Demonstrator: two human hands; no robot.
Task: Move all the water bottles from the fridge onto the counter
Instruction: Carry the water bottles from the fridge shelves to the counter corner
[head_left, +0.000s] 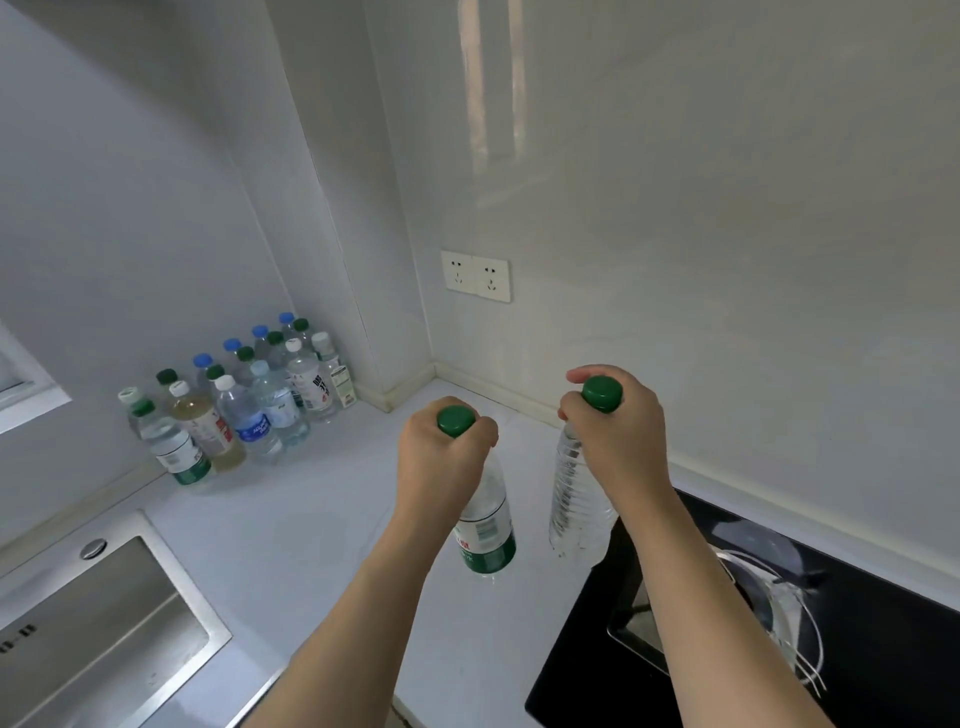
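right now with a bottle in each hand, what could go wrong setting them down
The right hand holds its unlabelled bottle by the neck near the black cooktop edge; set there, it may tip. The left hand holds the green-labelled bottle the same way; it could swing. Pushing either into the bottle cluster could topple some.

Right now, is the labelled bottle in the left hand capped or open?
Capped. The labelled bottle has its green cap on, showing above the left hand gripping its neck.

Both forearms extended forward, roughly parallel — left hand (441, 457) and right hand (615, 431) each fisted, knuckles up, wrists straight.
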